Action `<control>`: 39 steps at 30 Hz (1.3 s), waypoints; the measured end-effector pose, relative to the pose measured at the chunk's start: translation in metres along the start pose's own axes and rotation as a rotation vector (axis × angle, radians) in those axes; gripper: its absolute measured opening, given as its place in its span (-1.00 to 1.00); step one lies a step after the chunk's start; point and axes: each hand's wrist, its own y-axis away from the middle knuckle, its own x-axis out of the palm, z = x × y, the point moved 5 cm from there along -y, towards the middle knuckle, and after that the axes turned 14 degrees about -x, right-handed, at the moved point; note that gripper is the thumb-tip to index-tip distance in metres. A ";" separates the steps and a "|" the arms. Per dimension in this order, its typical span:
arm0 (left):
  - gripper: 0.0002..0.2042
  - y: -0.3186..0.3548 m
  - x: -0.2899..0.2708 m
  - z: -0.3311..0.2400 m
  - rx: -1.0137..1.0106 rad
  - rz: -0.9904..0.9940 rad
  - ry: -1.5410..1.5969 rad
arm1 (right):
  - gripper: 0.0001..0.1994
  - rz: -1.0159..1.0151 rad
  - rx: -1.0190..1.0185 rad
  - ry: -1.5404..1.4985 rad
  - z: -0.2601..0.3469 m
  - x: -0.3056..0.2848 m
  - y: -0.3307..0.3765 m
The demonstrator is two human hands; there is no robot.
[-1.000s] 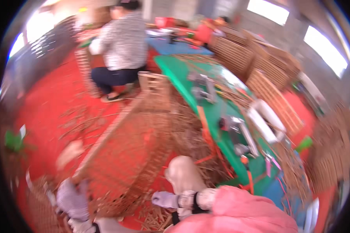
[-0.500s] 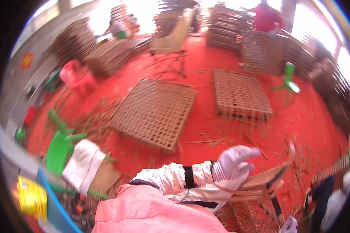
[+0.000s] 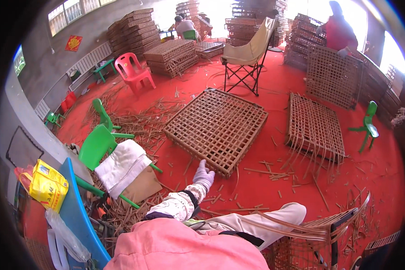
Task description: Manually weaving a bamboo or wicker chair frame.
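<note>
My left hand (image 3: 204,175), in a pale lilac glove, reaches forward over the red floor with its fingers stretched out and nothing visible in them. Just beyond it lies a square woven lattice panel (image 3: 218,128) of brown strips; the fingertips look close to its near corner, and I cannot tell whether they touch. My right hand is out of view. By my outstretched leg (image 3: 274,222), at the lower right, stands a partly woven brown frame (image 3: 301,249) with long loose strips (image 3: 279,228) running from it across the leg.
Another woven panel (image 3: 315,123) lies farther right. Green chairs (image 3: 96,146) stand at left, one bearing a white cloth (image 3: 123,164); a yellow bag (image 3: 49,186) is beside a blue board (image 3: 78,211). Cut strips litter the floor. A person in red (image 3: 342,33) handles a panel far right.
My left hand has swung left and forward, away from the frame at the lower right toward the lattice panel. The view has turned left. A gloved hand at the lower right has left the picture.
</note>
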 end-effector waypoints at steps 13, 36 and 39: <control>-0.72 -0.146 -0.048 -0.050 0.443 -0.215 0.638 | -0.84 -0.308 -0.038 -0.122 0.041 -0.029 -0.004; -0.53 0.503 0.030 -0.227 2.363 1.164 0.230 | -0.27 -1.929 0.422 0.655 0.174 -0.347 0.390; -0.53 0.515 0.047 -0.230 2.278 1.310 -0.106 | -0.31 -1.893 0.425 0.760 0.175 -0.350 0.388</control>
